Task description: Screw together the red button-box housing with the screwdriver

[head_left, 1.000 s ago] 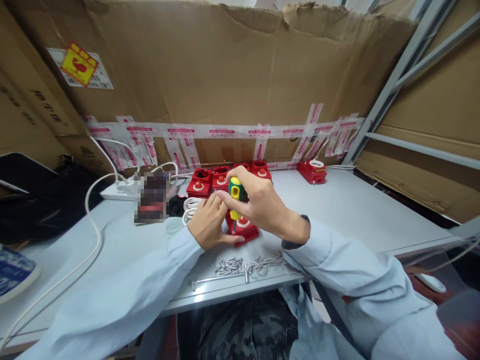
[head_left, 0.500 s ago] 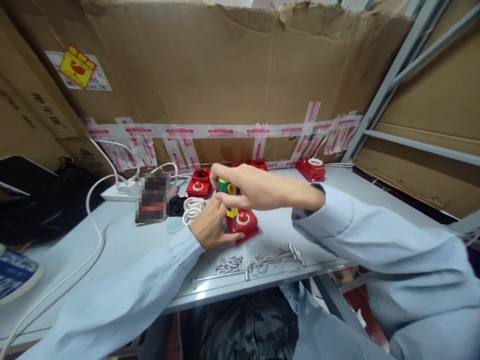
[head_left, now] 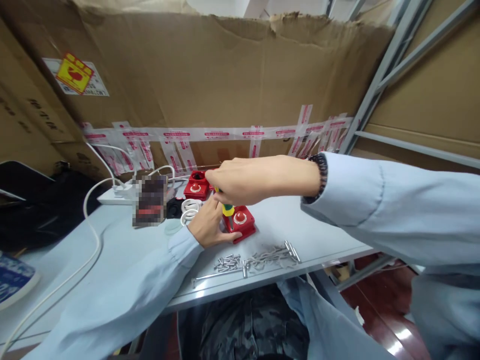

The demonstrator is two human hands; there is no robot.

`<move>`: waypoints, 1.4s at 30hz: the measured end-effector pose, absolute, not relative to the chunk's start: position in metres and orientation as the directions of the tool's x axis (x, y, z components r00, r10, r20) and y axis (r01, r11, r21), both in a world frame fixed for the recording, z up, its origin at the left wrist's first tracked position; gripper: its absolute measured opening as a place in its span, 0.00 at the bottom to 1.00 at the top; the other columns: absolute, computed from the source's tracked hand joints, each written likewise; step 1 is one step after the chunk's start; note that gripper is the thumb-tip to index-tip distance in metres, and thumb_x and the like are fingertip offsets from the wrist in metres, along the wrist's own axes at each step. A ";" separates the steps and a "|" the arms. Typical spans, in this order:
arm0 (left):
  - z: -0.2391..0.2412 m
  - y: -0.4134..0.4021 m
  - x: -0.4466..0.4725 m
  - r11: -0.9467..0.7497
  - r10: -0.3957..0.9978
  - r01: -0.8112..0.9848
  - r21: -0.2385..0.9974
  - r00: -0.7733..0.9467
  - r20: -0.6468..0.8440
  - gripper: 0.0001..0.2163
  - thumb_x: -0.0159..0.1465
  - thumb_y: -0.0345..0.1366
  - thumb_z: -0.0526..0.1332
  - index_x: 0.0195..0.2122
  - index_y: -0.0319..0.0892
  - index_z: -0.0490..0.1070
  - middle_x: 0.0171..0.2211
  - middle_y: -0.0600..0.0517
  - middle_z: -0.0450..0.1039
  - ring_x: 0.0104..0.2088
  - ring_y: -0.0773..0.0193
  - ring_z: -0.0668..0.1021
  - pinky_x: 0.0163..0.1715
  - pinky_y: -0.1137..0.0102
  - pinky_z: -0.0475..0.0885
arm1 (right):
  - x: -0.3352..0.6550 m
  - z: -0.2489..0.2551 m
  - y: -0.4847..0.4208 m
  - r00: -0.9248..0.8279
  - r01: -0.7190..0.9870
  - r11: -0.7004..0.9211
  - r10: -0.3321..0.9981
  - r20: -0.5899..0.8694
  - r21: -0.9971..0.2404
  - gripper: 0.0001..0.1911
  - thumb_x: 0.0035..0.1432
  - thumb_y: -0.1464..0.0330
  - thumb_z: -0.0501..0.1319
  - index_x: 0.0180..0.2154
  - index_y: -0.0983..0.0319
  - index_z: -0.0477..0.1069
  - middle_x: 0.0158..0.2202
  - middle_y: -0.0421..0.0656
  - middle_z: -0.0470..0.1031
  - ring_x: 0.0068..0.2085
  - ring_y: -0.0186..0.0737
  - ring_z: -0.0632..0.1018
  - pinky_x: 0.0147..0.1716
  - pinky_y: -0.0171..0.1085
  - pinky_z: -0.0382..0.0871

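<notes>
Nearest, at the table's (head_left: 112, 250) front edge, a scatter of small screws (head_left: 228, 262) and thin metal pins (head_left: 272, 255) lies loose; single pieces are too small to tell apart. Just behind them the left hand (head_left: 208, 227) cups the left side of a red button box (head_left: 240, 222), fingers curled against it, thumb along its near edge. The right hand (head_left: 240, 180) closes from above around a screwdriver (head_left: 227, 209), hiding almost all of the handle; only a yellow-green stub shows below the fist, standing upright on the box's left part. The tip and what it meets are covered by the left hand's fingers. Beyond, white rings (head_left: 190, 210) lie beside a blurred-out patch, then more red boxes (head_left: 195, 184), partly hidden by the right hand, a white power strip (head_left: 114, 196), and the taped cardboard wall (head_left: 225, 75).
</notes>
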State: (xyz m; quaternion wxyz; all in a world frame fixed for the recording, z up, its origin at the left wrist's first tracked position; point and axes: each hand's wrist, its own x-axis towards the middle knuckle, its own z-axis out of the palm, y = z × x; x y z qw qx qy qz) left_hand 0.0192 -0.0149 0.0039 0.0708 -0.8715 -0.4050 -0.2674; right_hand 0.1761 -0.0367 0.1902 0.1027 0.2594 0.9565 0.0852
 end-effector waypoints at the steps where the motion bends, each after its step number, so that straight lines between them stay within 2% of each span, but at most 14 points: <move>1: 0.004 -0.015 0.019 -0.667 0.664 0.739 0.096 0.532 0.525 0.39 0.52 0.52 0.66 0.61 0.38 0.56 0.58 0.36 0.61 0.58 0.38 0.65 0.56 0.47 0.64 | 0.178 0.191 -0.037 -0.855 0.447 0.866 0.487 -0.178 0.224 0.12 0.59 0.76 0.55 0.45 0.68 0.68 0.44 0.51 0.75 0.41 0.43 0.77 0.34 0.37 0.67; 5: 0.005 -0.015 0.020 -0.668 0.667 0.736 0.109 0.527 0.527 0.40 0.52 0.53 0.66 0.60 0.35 0.58 0.56 0.35 0.62 0.56 0.38 0.66 0.56 0.47 0.64 | 0.185 0.192 -0.042 -0.859 0.456 0.843 0.501 -0.107 0.285 0.18 0.57 0.78 0.58 0.50 0.67 0.66 0.47 0.52 0.74 0.44 0.44 0.76 0.35 0.37 0.67; 8: 0.005 -0.015 0.020 -0.661 0.679 0.741 0.121 0.521 0.517 0.39 0.52 0.53 0.66 0.59 0.37 0.57 0.54 0.37 0.63 0.54 0.40 0.68 0.54 0.46 0.65 | 0.183 0.189 -0.042 -0.800 0.549 0.779 0.595 -0.080 0.304 0.19 0.59 0.66 0.61 0.49 0.70 0.67 0.45 0.56 0.74 0.43 0.49 0.77 0.33 0.39 0.66; 11: 0.004 -0.015 0.020 -0.666 0.670 0.739 0.108 0.528 0.521 0.41 0.51 0.53 0.66 0.61 0.37 0.55 0.58 0.36 0.60 0.59 0.38 0.63 0.58 0.46 0.61 | 0.178 0.185 -0.039 -0.773 0.612 0.754 0.634 -0.025 0.238 0.19 0.65 0.59 0.53 0.41 0.70 0.71 0.40 0.56 0.76 0.39 0.48 0.77 0.31 0.39 0.64; 14: 0.004 -0.014 0.019 -0.658 0.666 0.749 0.083 0.526 0.530 0.43 0.51 0.53 0.66 0.62 0.34 0.54 0.61 0.33 0.56 0.63 0.36 0.58 0.60 0.47 0.58 | 0.174 0.183 -0.035 -0.795 0.599 0.786 0.606 0.002 0.155 0.15 0.67 0.65 0.49 0.37 0.67 0.71 0.35 0.52 0.76 0.34 0.42 0.76 0.29 0.37 0.62; 17: 0.004 -0.013 0.019 -0.674 0.656 0.735 0.074 0.549 0.519 0.40 0.53 0.53 0.66 0.61 0.35 0.56 0.60 0.34 0.58 0.61 0.38 0.61 0.59 0.48 0.61 | 0.175 0.184 -0.036 -0.867 0.481 0.866 0.493 -0.071 0.132 0.07 0.62 0.72 0.55 0.40 0.66 0.70 0.38 0.50 0.74 0.36 0.40 0.74 0.32 0.36 0.63; 19: 0.005 -0.014 0.018 -0.679 0.657 0.729 0.083 0.554 0.512 0.38 0.53 0.53 0.66 0.59 0.36 0.58 0.59 0.35 0.60 0.60 0.38 0.63 0.58 0.48 0.62 | 0.177 0.186 -0.038 -0.896 0.421 0.897 0.434 -0.091 0.136 0.08 0.61 0.74 0.56 0.43 0.66 0.69 0.42 0.50 0.73 0.39 0.39 0.73 0.33 0.35 0.63; 24: 0.007 -0.016 0.020 -0.656 0.674 0.750 0.085 0.531 0.513 0.40 0.52 0.52 0.66 0.60 0.34 0.56 0.56 0.34 0.62 0.57 0.39 0.66 0.57 0.48 0.63 | 0.178 0.182 -0.038 -0.799 0.582 0.783 0.600 -0.022 0.219 0.17 0.67 0.62 0.49 0.43 0.70 0.67 0.39 0.54 0.73 0.36 0.43 0.75 0.30 0.38 0.63; 27: 0.007 -0.016 0.022 -0.648 0.674 0.757 0.082 0.521 0.523 0.42 0.52 0.55 0.65 0.59 0.32 0.56 0.55 0.33 0.62 0.56 0.38 0.66 0.57 0.48 0.63 | 0.179 0.179 -0.034 -0.809 0.577 0.794 0.588 0.003 0.193 0.11 0.66 0.67 0.51 0.44 0.68 0.65 0.39 0.52 0.73 0.34 0.40 0.74 0.29 0.37 0.62; 31: 0.007 -0.016 0.022 -0.643 0.693 0.759 0.103 0.519 0.500 0.36 0.52 0.56 0.64 0.54 0.35 0.61 0.47 0.39 0.67 0.49 0.42 0.71 0.52 0.49 0.67 | 0.181 0.181 -0.036 -0.859 0.489 0.863 0.502 -0.105 0.130 0.11 0.61 0.71 0.56 0.46 0.65 0.62 0.44 0.48 0.72 0.35 0.37 0.73 0.31 0.35 0.63; 33: 0.007 -0.016 0.022 -0.641 0.695 0.761 0.103 0.518 0.499 0.34 0.52 0.56 0.63 0.53 0.37 0.62 0.46 0.40 0.67 0.48 0.43 0.71 0.51 0.50 0.67 | 0.181 0.182 -0.038 -0.811 0.554 0.811 0.576 -0.100 0.188 0.11 0.63 0.68 0.56 0.46 0.67 0.63 0.42 0.50 0.72 0.35 0.39 0.74 0.30 0.36 0.63; 36: 0.008 -0.018 0.022 -0.637 0.694 0.764 0.104 0.509 0.509 0.35 0.52 0.56 0.64 0.53 0.38 0.60 0.48 0.40 0.65 0.49 0.42 0.69 0.51 0.49 0.67 | 0.182 0.179 -0.037 -0.754 0.634 0.728 0.657 0.001 0.262 0.13 0.66 0.65 0.51 0.44 0.70 0.64 0.36 0.52 0.73 0.34 0.44 0.75 0.28 0.38 0.60; 39: 0.009 -0.018 0.022 -0.634 0.697 0.766 0.107 0.505 0.509 0.35 0.52 0.55 0.64 0.54 0.37 0.60 0.47 0.39 0.65 0.49 0.41 0.69 0.50 0.48 0.67 | 0.185 0.174 -0.030 -0.797 0.602 0.774 0.598 0.086 0.197 0.09 0.63 0.70 0.53 0.45 0.67 0.63 0.35 0.49 0.73 0.33 0.42 0.73 0.26 0.37 0.59; 42: 0.008 -0.017 0.022 -0.643 0.692 0.757 0.119 0.507 0.515 0.34 0.52 0.55 0.64 0.53 0.37 0.61 0.45 0.40 0.66 0.47 0.42 0.70 0.50 0.48 0.67 | 0.188 0.171 -0.024 -0.869 0.494 0.862 0.484 0.103 0.118 0.14 0.57 0.72 0.58 0.46 0.64 0.60 0.39 0.47 0.72 0.35 0.40 0.72 0.30 0.37 0.61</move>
